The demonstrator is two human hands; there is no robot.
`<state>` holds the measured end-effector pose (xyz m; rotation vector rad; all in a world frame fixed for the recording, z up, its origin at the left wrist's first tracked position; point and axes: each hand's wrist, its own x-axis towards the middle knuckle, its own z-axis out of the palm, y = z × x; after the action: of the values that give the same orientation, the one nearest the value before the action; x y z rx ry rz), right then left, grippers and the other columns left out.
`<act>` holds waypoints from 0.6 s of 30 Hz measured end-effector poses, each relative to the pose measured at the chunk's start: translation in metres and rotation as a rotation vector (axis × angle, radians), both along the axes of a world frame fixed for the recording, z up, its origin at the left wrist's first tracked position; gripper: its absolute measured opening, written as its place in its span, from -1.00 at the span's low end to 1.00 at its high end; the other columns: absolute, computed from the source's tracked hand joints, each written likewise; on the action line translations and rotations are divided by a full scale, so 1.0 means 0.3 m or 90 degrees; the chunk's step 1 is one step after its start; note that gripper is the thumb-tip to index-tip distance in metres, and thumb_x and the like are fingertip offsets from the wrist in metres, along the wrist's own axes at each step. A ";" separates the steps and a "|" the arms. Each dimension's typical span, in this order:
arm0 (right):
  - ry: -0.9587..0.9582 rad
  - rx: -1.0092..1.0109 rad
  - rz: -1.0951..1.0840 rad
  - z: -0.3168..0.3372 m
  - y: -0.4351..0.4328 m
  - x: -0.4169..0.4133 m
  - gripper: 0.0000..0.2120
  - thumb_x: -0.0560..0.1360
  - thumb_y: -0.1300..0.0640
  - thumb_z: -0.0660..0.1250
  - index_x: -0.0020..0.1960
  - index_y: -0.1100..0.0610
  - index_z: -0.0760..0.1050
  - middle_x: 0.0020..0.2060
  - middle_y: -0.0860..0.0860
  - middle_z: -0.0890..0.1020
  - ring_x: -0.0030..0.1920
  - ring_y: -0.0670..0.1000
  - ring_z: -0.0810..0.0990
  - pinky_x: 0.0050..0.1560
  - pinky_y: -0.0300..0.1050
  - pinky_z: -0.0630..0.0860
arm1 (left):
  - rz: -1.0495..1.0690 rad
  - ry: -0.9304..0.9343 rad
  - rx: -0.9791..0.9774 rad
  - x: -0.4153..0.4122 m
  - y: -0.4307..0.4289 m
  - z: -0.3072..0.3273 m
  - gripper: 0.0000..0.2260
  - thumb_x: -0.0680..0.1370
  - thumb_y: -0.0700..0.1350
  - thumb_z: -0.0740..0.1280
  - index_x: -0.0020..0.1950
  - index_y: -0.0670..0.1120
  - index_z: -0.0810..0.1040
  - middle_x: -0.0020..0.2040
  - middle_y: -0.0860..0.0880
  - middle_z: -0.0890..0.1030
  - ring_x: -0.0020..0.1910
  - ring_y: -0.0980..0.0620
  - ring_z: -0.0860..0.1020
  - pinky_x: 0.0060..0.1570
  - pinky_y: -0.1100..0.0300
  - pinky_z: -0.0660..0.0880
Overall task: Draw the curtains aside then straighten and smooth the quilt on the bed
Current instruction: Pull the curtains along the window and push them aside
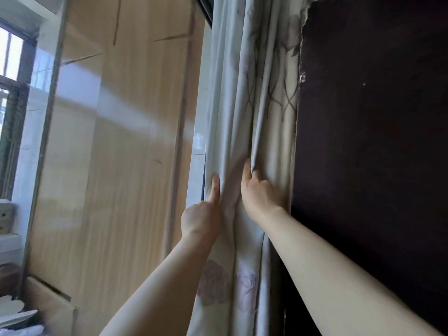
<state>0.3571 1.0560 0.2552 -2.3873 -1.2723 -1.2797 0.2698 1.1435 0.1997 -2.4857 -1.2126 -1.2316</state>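
Flanking the bunched curtain (230,105) stand wood panelling (133,141) and a dark panel (375,141).

The curtain (242,105) hides most of the left hand's (201,219) fingers.

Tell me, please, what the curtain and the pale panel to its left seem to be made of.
The curtain looks like soft woven cloth, matte, flower-printed: it hangs in folds and bunches where the right hand grips it. The pale panel looks like wood-grain laminate or veneer, fairly glossy: fine grain lines, and a bright band of light reflects off it.
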 end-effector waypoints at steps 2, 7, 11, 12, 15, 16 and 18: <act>0.023 -0.005 -0.011 0.002 0.054 0.038 -0.32 0.52 0.41 0.04 0.52 0.34 -0.24 0.48 0.30 0.12 0.13 0.19 0.60 0.06 0.07 0.50 | 0.005 0.025 0.004 0.046 0.039 0.006 -0.22 0.54 -0.31 0.07 0.51 0.10 -0.38 -0.06 -0.12 0.63 -0.28 -0.10 0.52 -0.29 0.13 0.39; 0.074 -0.011 -0.035 0.006 0.116 0.137 -0.32 0.52 0.39 0.09 0.51 0.35 -0.23 0.50 0.31 0.06 0.16 0.20 0.58 0.09 0.03 0.49 | -0.044 0.068 -0.042 0.165 0.088 0.016 -0.21 0.53 -0.33 0.09 0.52 0.12 -0.36 0.00 -0.12 0.63 -0.13 -0.12 0.60 -0.25 0.12 0.41; 0.123 0.027 -0.034 0.000 0.123 0.165 -0.21 0.51 0.34 0.18 0.51 0.30 -0.31 0.52 0.29 -0.03 0.18 0.19 0.57 0.07 -0.04 0.48 | -0.101 0.034 -0.054 0.197 0.104 0.013 -0.20 0.51 -0.34 0.10 0.53 0.12 -0.34 -0.16 -0.08 0.53 -0.26 -0.10 0.51 -0.28 0.12 0.40; 0.139 0.052 -0.028 -0.007 0.120 0.160 -0.18 0.51 0.34 0.18 0.52 0.24 -0.33 0.52 0.29 -0.08 0.18 0.19 0.57 0.06 -0.05 0.48 | -0.116 0.017 -0.049 0.196 0.106 0.004 -0.21 0.51 -0.33 0.09 0.53 0.12 -0.32 -0.16 -0.08 0.50 -0.27 -0.10 0.49 -0.28 0.11 0.40; 0.144 0.133 -0.010 -0.038 0.118 0.135 -0.09 0.50 0.36 0.19 0.50 0.07 -0.44 0.48 0.31 -0.30 0.01 0.14 0.63 -0.11 -0.09 0.54 | -0.130 -0.013 -0.030 0.187 0.108 -0.049 -0.23 0.53 -0.33 0.07 0.53 0.10 -0.35 -0.08 -0.10 0.49 -0.30 -0.09 0.45 -0.28 0.10 0.39; 0.138 0.148 -0.014 -0.052 0.122 0.130 -0.07 0.50 0.37 0.19 0.49 0.06 -0.48 0.45 0.33 -0.36 -0.06 0.10 0.65 -0.18 -0.13 0.54 | -0.124 -0.013 -0.027 0.186 0.107 -0.070 -0.22 0.53 -0.33 0.06 0.52 0.09 -0.37 -0.09 -0.09 0.48 -0.32 -0.08 0.44 -0.29 0.10 0.38; 0.145 0.169 -0.032 -0.082 0.134 0.131 -0.07 0.50 0.36 0.20 0.47 0.13 -0.51 0.44 0.37 -0.34 -0.13 0.06 0.66 -0.23 -0.18 0.52 | -0.113 0.003 -0.020 0.187 0.107 -0.107 -0.22 0.53 -0.33 0.06 0.51 0.08 -0.40 -0.13 -0.08 0.47 -0.35 -0.06 0.41 -0.31 0.10 0.37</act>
<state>0.3964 1.0963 0.2306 -2.3064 -0.9232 -1.0749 0.3260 1.1755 0.1675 -2.6666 -1.0354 -1.2546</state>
